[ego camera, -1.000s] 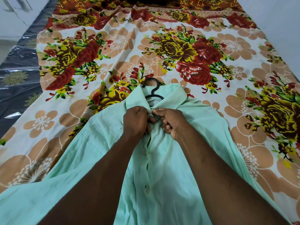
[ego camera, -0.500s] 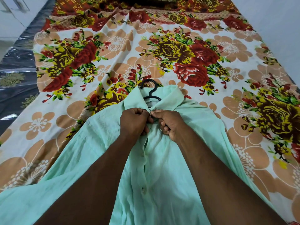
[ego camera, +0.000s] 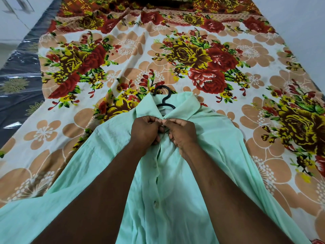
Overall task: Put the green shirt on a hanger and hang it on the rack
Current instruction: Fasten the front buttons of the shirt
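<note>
The green shirt [ego camera: 175, 173], pale mint, thin and buttoned down its front, lies spread on the floral bedsheet [ego camera: 193, 55]. A black hanger [ego camera: 164, 101] sits inside its collar, the hook poking out. The left hand [ego camera: 145, 132] and right hand [ego camera: 182, 133] pinch the shirt's front edges together just below the collar, fingers curled.

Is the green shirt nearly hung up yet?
Not quite. Done: the black hanger is already inside the green shirt, hook poking from the collar. In hand: left hand and right hand pinch the fabric below the collar, seemingly buttoning. Left: carrying it to the rack, not in view.
</note>
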